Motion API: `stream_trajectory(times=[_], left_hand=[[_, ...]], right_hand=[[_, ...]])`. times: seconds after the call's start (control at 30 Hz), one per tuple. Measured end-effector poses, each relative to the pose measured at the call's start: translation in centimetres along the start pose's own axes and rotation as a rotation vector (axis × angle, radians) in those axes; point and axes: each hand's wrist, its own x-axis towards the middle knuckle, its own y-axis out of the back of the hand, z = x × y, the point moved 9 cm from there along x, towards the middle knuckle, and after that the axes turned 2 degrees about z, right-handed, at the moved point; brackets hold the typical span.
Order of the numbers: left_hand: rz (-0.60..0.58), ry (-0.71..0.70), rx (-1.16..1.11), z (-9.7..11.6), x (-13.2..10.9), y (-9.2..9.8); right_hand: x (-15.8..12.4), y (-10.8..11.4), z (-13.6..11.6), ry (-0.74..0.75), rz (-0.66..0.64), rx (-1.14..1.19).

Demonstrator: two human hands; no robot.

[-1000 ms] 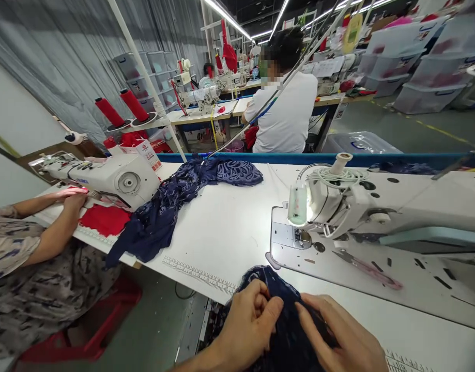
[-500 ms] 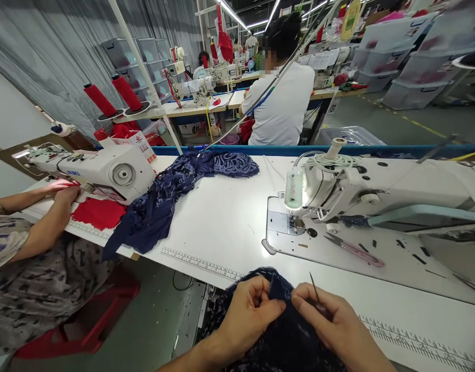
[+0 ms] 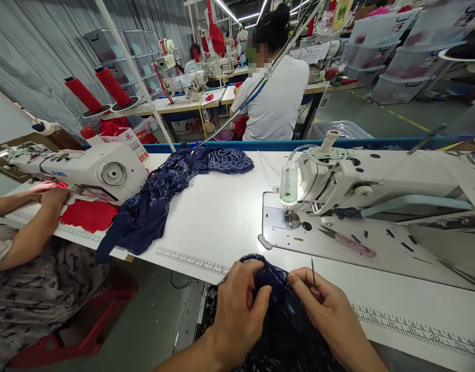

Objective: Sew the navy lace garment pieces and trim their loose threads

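My left hand (image 3: pixel 239 310) pinches a dark navy lace fabric (image 3: pixel 284 330) bunched at the front edge of the white table (image 3: pixel 221 222). My right hand (image 3: pixel 330 315) grips the same fabric from the right and also holds a thin metal pointed tool (image 3: pixel 313 273) that sticks up between its fingers. Both hands are closed. A white sewing machine (image 3: pixel 357 188) stands just beyond them, with pink-handled snips (image 3: pixel 348 241) lying on its bed.
A pile of navy lace fabric (image 3: pixel 163 199) lies across the table to the left. A co-worker's arm (image 3: pixel 28 232) works red cloth (image 3: pixel 88 214) at another sewing machine (image 3: pixel 82 168). Red thread cones (image 3: pixel 97 90) stand behind. A person in white (image 3: pixel 274 98) sits at a far table.
The view has tilted and shifted a little. My hands have moved up slightly with the fabric, and the thin tool now shows upright in my right hand.
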Motion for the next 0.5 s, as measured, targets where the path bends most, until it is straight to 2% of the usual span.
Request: stream_trajectory(times=[0.07,0.13,0.23,0.3,0.43,0.5], left_hand=[[-0.050,-0.261,0.170,2.3,-0.9,-1.0],[-0.112,-0.377,0.315,3.1,-1.4,-2.2],[-0.172,-0.375,0.451,2.6,-1.1,-3.4],[-0.209,-0.400,0.465,2.6,-0.9,-3.8],[-0.314,-0.513,0.319,3.5,-1.0,-4.2],[-0.340,-0.516,0.275,3.4,-0.7,-4.1]], right_hand=[[-0.2,-0.1,-0.9,0.067,0.001,-0.041],[-0.3,-0.4,-1.2,0.115,-0.020,-0.070],[-0.6,-0.7,-1.2,0.153,-0.022,-0.114],[-0.9,-0.9,-1.2,0.169,-0.010,-0.139],[-0.8,-1.3,-1.3,0.156,0.009,-0.126],[-0.5,-1.2,-1.3,0.149,0.017,-0.089]])
